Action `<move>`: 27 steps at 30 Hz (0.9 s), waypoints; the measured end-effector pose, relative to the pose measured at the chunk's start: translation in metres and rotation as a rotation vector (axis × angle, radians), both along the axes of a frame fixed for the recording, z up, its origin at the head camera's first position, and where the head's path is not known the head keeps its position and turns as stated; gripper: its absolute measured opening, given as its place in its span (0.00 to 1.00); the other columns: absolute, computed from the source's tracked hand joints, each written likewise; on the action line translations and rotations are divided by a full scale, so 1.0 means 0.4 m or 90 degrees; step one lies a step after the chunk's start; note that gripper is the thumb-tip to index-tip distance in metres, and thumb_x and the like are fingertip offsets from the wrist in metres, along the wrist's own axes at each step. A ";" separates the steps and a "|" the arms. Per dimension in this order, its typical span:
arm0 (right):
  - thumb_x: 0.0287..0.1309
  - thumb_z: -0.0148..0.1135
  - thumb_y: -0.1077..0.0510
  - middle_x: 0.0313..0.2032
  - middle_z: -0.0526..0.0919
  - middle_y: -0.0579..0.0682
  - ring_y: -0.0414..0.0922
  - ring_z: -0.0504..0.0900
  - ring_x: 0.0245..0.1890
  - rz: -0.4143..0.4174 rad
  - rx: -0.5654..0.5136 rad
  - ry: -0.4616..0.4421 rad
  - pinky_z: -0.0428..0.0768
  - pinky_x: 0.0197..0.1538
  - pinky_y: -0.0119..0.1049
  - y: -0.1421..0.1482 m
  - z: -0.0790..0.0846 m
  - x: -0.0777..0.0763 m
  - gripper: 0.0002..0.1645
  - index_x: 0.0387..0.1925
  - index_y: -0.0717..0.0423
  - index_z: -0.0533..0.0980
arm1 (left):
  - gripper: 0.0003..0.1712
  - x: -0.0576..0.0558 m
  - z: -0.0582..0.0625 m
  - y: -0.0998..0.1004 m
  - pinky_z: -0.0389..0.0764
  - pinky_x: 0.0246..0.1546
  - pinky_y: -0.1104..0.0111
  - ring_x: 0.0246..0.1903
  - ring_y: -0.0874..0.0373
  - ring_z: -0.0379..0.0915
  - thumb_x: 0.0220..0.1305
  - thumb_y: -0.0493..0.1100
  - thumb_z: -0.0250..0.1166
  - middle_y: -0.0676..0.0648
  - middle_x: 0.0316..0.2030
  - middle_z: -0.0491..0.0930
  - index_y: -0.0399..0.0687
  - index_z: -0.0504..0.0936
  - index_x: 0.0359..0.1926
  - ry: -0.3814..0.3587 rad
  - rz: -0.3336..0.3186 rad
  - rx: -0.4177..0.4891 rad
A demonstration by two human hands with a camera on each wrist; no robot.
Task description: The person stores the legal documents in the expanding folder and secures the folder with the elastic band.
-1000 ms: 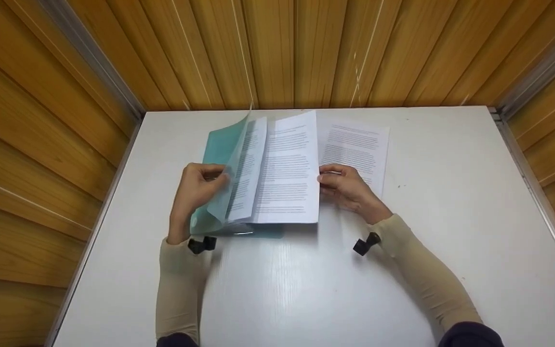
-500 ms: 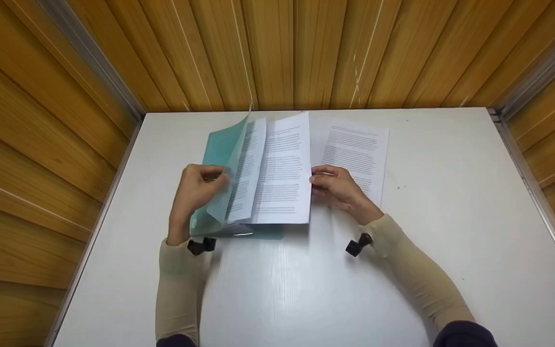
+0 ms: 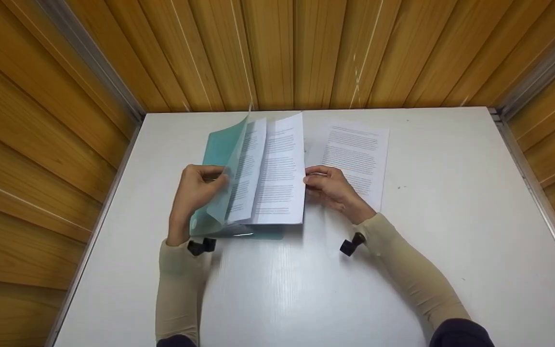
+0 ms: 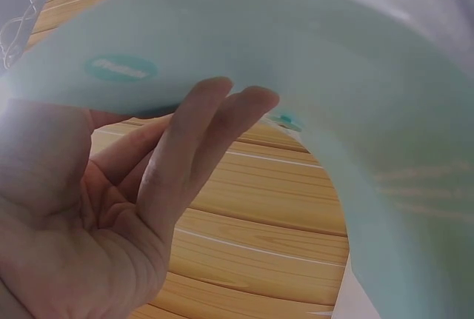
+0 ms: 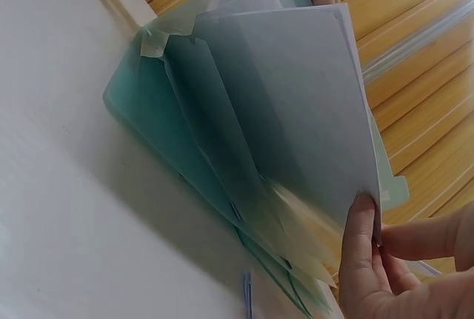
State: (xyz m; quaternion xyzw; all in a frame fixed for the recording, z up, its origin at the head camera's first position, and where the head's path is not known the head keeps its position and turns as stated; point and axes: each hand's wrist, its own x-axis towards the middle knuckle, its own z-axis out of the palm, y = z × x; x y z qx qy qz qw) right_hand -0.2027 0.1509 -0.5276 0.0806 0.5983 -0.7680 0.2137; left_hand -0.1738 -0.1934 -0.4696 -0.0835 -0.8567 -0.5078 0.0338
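My left grip [image 3: 198,188] pinches the lifted cover [image 3: 218,206] of the green folder [image 3: 222,146], which rests on the table [image 3: 277,289]. My right grip [image 3: 334,188], thumb against fingers, holds its pages [image 3: 280,168] by the edge, near a loose sheet [image 3: 354,147].

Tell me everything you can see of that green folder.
The folder is blue-green and translucent, apparently flexible plastic. It lies open on the white table, left of a loose printed sheet. The left hand pinches its raised, curling cover, which bears an oval mark with pale lettering too blurred to read. Paler inner leaves show, and printed pages stand in its opening, their outer edge held by the right hand.
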 end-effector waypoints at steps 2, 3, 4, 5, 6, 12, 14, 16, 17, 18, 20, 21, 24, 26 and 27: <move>0.68 0.64 0.70 0.39 0.90 0.49 0.41 0.89 0.38 0.004 0.023 0.011 0.87 0.47 0.36 -0.003 -0.001 0.000 0.20 0.60 0.68 0.77 | 0.14 0.001 0.001 0.001 0.83 0.39 0.76 0.42 0.45 0.90 0.66 0.33 0.69 0.35 0.45 0.91 0.32 0.90 0.51 0.003 -0.001 0.001; 0.68 0.64 0.69 0.40 0.90 0.50 0.41 0.89 0.38 0.006 0.033 0.016 0.87 0.47 0.37 -0.005 -0.003 -0.001 0.20 0.60 0.69 0.77 | 0.14 0.001 0.001 0.001 0.83 0.39 0.77 0.43 0.45 0.90 0.66 0.33 0.69 0.35 0.46 0.91 0.32 0.90 0.51 0.005 -0.001 0.001; 0.68 0.64 0.69 0.40 0.90 0.50 0.41 0.89 0.38 0.008 0.040 0.020 0.88 0.48 0.37 -0.007 -0.004 -0.001 0.20 0.60 0.69 0.77 | 0.14 0.001 0.001 0.001 0.83 0.39 0.77 0.43 0.44 0.90 0.66 0.32 0.69 0.35 0.46 0.91 0.32 0.90 0.51 0.007 -0.002 0.002; 0.68 0.64 0.69 0.40 0.90 0.50 0.41 0.90 0.39 0.011 0.047 0.026 0.88 0.48 0.37 -0.009 -0.006 -0.002 0.20 0.60 0.69 0.77 | 0.14 0.000 0.000 0.001 0.83 0.39 0.77 0.43 0.44 0.90 0.66 0.32 0.68 0.35 0.46 0.91 0.32 0.90 0.51 0.008 -0.003 0.004; 0.68 0.64 0.69 0.40 0.91 0.50 0.42 0.90 0.39 0.013 0.054 0.032 0.88 0.49 0.37 -0.010 -0.007 -0.002 0.20 0.60 0.70 0.77 | 0.14 0.000 0.000 0.001 0.82 0.39 0.77 0.43 0.44 0.90 0.66 0.32 0.68 0.35 0.46 0.91 0.32 0.90 0.51 0.009 -0.004 0.005; 0.67 0.67 0.68 0.38 0.90 0.49 0.42 0.90 0.38 0.022 0.082 0.057 0.88 0.48 0.39 -0.025 -0.011 -0.004 0.17 0.55 0.70 0.79 | 0.14 -0.002 -0.002 0.001 0.82 0.39 0.79 0.44 0.42 0.90 0.66 0.32 0.68 0.34 0.46 0.90 0.31 0.90 0.51 0.007 -0.007 0.006; 0.66 0.68 0.68 0.36 0.90 0.50 0.43 0.90 0.36 0.023 0.097 0.059 0.89 0.46 0.40 -0.031 -0.010 -0.003 0.14 0.52 0.68 0.80 | 0.14 -0.002 -0.003 0.000 0.82 0.39 0.79 0.44 0.43 0.90 0.67 0.32 0.68 0.33 0.46 0.90 0.31 0.90 0.51 0.007 -0.007 0.007; 0.66 0.68 0.68 0.35 0.90 0.50 0.43 0.90 0.34 0.025 0.109 0.060 0.89 0.45 0.41 -0.037 -0.007 -0.003 0.13 0.50 0.68 0.81 | 0.14 0.000 -0.003 0.000 0.82 0.39 0.78 0.43 0.44 0.90 0.67 0.32 0.68 0.34 0.46 0.90 0.31 0.90 0.51 0.006 -0.007 0.012; 0.66 0.69 0.68 0.34 0.90 0.50 0.43 0.90 0.33 0.027 0.115 0.060 0.89 0.45 0.42 -0.040 -0.006 -0.003 0.12 0.49 0.68 0.81 | 0.14 0.000 -0.003 0.000 0.82 0.38 0.78 0.42 0.44 0.90 0.66 0.32 0.68 0.34 0.45 0.91 0.31 0.90 0.51 0.006 -0.007 0.014; 0.65 0.69 0.68 0.34 0.89 0.50 0.43 0.90 0.32 0.027 0.117 0.059 0.89 0.45 0.42 -0.043 -0.005 -0.003 0.12 0.49 0.67 0.81 | 0.14 0.001 -0.003 0.000 0.83 0.38 0.77 0.41 0.44 0.89 0.66 0.32 0.68 0.34 0.45 0.91 0.32 0.90 0.51 0.006 -0.007 0.017; 0.65 0.69 0.68 0.34 0.89 0.50 0.43 0.90 0.31 0.028 0.114 0.059 0.90 0.46 0.43 -0.049 -0.005 -0.004 0.12 0.49 0.68 0.81 | 0.14 0.001 -0.003 0.000 0.83 0.37 0.77 0.41 0.45 0.89 0.66 0.32 0.68 0.35 0.45 0.91 0.32 0.90 0.51 0.007 -0.006 0.020; 0.65 0.69 0.68 0.34 0.89 0.50 0.43 0.90 0.31 0.026 0.110 0.058 0.90 0.47 0.44 -0.051 -0.004 -0.005 0.12 0.49 0.69 0.81 | 0.14 0.001 -0.002 0.001 0.83 0.37 0.77 0.41 0.45 0.89 0.66 0.32 0.68 0.35 0.45 0.91 0.32 0.90 0.51 0.008 -0.006 0.020; 0.65 0.69 0.68 0.34 0.89 0.50 0.43 0.90 0.31 0.019 0.097 0.055 0.90 0.47 0.42 -0.059 -0.005 -0.006 0.13 0.49 0.70 0.81 | 0.14 -0.001 -0.003 0.002 0.83 0.38 0.78 0.42 0.44 0.90 0.66 0.32 0.68 0.35 0.45 0.91 0.32 0.91 0.50 0.010 -0.005 0.016; 0.65 0.69 0.68 0.34 0.89 0.50 0.42 0.89 0.31 0.015 0.090 0.052 0.90 0.46 0.40 -0.066 -0.007 -0.007 0.13 0.49 0.70 0.81 | 0.14 -0.003 -0.003 0.000 0.82 0.39 0.78 0.43 0.44 0.90 0.67 0.33 0.68 0.34 0.45 0.91 0.32 0.91 0.51 0.008 -0.006 0.015; 0.65 0.69 0.69 0.34 0.89 0.50 0.42 0.89 0.31 0.014 0.087 0.051 0.90 0.45 0.39 -0.069 -0.008 -0.008 0.13 0.49 0.70 0.81 | 0.14 -0.004 -0.003 -0.001 0.82 0.39 0.78 0.43 0.43 0.90 0.67 0.33 0.68 0.34 0.46 0.91 0.32 0.91 0.51 0.006 -0.006 0.015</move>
